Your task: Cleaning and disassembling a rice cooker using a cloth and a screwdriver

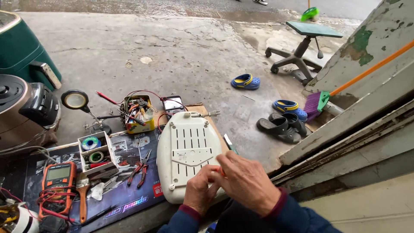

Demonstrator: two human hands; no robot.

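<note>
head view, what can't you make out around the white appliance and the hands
- Red thing between the hands: only a sliver shows past the right hand and left hand, head view.
- Near edge of the white appliance: covered by both hands.
- Label on its underside: too small to read.
- Tin of tools: contents tangled, too small to sort out.
- Meter: leads run off the bottom edge.

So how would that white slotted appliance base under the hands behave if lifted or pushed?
The white appliance base looks like rigid moulded plastic, so probably stiff, not floppy. It lies flat and broad on the mat, so it should slide rather than tip or roll. Both the left hand and right hand rest at its near edge.
</note>
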